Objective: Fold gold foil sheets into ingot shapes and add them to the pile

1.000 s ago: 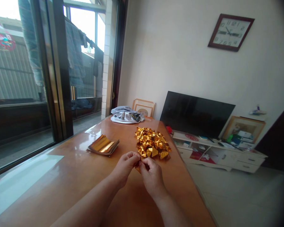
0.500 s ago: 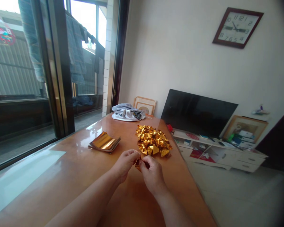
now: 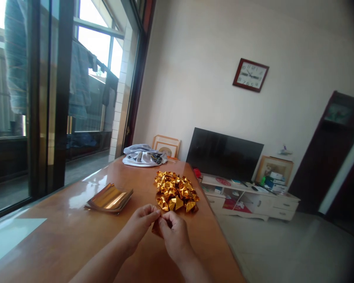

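Note:
My left hand [image 3: 140, 224] and my right hand [image 3: 173, 236] meet over the near part of the wooden table [image 3: 76, 236], both pinching one small piece of gold foil paper [image 3: 157, 228] between the fingertips. Most of that piece is hidden by my fingers. Just beyond my hands lies a heap of folded gold foil pieces [image 3: 176, 191]. To the left of my hands rests a flat stack of gold foil sheets [image 3: 109, 198].
A bundle of grey and white cloth [image 3: 143, 155] lies at the table's far end. Glass doors [image 3: 32, 118] run along the left. The table's right edge drops to the floor, with a TV [image 3: 224, 155] and a low white cabinet [image 3: 253, 200] behind.
The view has tilted up and swung right, so everything sits lower and further left. My hands stay together on the foil piece, with small finger movements.

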Demonstrator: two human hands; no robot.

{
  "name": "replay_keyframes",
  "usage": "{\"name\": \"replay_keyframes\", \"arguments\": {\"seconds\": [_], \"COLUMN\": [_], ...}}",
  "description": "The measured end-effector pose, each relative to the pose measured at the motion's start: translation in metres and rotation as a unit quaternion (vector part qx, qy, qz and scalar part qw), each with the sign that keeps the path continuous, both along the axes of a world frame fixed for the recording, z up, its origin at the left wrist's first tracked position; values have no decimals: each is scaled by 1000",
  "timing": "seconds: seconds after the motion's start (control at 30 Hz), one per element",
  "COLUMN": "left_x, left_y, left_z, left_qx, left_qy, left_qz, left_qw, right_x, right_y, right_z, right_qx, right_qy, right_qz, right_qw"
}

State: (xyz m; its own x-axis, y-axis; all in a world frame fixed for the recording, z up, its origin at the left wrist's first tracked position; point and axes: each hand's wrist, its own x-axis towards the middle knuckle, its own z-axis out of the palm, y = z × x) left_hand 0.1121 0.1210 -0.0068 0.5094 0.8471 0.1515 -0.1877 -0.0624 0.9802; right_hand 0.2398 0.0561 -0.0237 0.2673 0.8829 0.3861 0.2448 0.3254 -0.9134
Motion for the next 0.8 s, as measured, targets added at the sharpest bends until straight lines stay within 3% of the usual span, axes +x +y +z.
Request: {"name": "replay_keyframes", "arguments": {"seconds": [0.2,0.37,0.6,0.8], "left_x": [-2,-5,-3,-1], "left_y": [1,2,-6,-4], "left_z": [4,9,7,2], "left_qx": [28,21,-5,-7], "left_qy": [-6,-16,-47,-50], "left_qz": [48,74,-40,-43], "left_qw": [998,997,998,998], "right_x": [8,12,10,10], "right_y": [-2,-2,-4,-3], "right_z": [3,2,4,2], "right_qx": [-31,-52,-65,-62], "right_qy": [26,104,159,141], "right_qz": [-5,39,66,68], "right_qw": [999,992,983,986]}}
